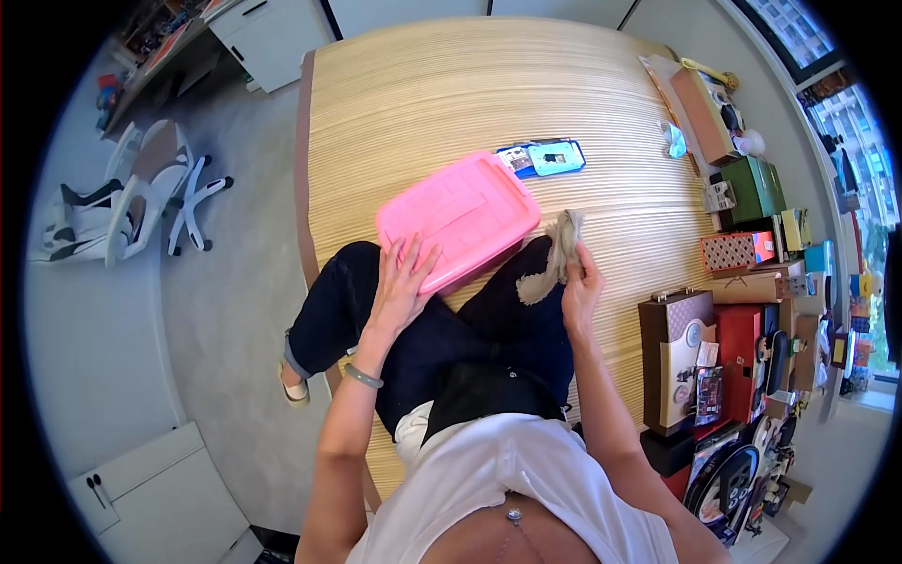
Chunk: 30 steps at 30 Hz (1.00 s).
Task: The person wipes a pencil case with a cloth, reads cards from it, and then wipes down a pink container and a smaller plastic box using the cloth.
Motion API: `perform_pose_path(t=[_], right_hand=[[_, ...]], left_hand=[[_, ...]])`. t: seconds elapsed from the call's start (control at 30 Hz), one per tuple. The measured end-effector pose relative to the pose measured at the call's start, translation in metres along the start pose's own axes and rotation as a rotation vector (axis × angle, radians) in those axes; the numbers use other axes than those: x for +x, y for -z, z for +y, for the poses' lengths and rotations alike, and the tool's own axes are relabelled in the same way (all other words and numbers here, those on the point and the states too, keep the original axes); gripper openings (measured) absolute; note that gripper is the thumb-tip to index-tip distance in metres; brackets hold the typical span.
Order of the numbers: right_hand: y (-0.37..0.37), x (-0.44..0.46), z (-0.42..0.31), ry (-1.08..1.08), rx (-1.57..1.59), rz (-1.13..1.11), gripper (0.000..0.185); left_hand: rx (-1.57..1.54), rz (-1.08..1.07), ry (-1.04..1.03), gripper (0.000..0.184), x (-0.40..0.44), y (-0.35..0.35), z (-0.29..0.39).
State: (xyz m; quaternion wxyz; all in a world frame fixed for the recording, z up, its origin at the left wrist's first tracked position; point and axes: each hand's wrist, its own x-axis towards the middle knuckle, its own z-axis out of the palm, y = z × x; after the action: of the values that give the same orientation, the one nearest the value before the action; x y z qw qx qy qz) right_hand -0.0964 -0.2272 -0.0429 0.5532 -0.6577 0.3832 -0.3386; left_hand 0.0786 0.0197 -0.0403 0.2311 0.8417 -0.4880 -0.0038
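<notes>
A pink plastic storage box with its lid on lies on the mat by my legs. My left hand rests on the near left corner of the lid, fingers spread. In my right hand is a crumpled grey-beige cloth, pinched between thumb and fingers and hanging over my thigh, to the right of the box. Behind the box's far right corner lie a light-blue phone case and a small blue item with a picture on it.
A woven mat covers the platform I sit on. Along its right side stand a brown case, a red box, a green box and a patterned box. A white office chair is on the floor at left.
</notes>
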Motion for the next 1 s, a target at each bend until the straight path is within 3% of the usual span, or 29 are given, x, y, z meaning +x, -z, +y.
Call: perform_pose_path(t=[0.13, 0.2, 0.27, 0.33, 0.4, 0.47, 0.6, 0.87, 0.93, 1.0], right_hand=[[-0.026, 0.012, 0.001, 0.213, -0.060, -0.069, 0.034], [-0.052, 0.024, -0.011, 0.170, 0.084, -0.110, 0.035], [-0.087, 0.040, 0.020, 0.385, 0.004, -0.183, 0.038], [-0.130, 0.017, 0.048, 0.252, 0.288, -0.277, 0.041], [-0.131, -0.035, 0.055, 0.267, 0.323, -0.461, 0.042], [-0.111, -0.083, 0.038, 0.461, -0.155, -0.576, 0.043], [-0.100, -0.084, 0.031, 0.316, -0.066, -0.657, 0.041], [-0.134, 0.046, 0.039, 0.312, -0.080, -0.156, 0.052], [-0.131, 0.041, 0.041, 0.310, -0.044, -0.138, 0.053], [-0.123, 0.000, 0.062, 0.311, -0.154, -0.256, 0.055]], left_hand=[[0.106, 0.000, 0.117, 0.073, -0.007, -0.003, 0.002], [0.030, 0.058, 0.171, 0.063, 0.000, -0.004, 0.009], [-0.093, 0.099, 0.260, 0.057, 0.009, -0.003, 0.014], [-0.137, 0.103, 0.303, 0.055, 0.010, -0.003, 0.019], [-0.176, 0.111, 0.344, 0.053, 0.015, 0.000, 0.014], [-0.265, 0.035, 0.332, 0.059, 0.012, -0.005, 0.003], [-0.256, 0.020, 0.310, 0.059, 0.012, -0.002, 0.009], [-0.182, 0.040, 0.360, 0.052, 0.015, -0.005, 0.028], [-0.133, 0.053, 0.360, 0.052, 0.017, -0.005, 0.032], [-0.153, 0.054, 0.362, 0.053, 0.014, -0.010, 0.028]])
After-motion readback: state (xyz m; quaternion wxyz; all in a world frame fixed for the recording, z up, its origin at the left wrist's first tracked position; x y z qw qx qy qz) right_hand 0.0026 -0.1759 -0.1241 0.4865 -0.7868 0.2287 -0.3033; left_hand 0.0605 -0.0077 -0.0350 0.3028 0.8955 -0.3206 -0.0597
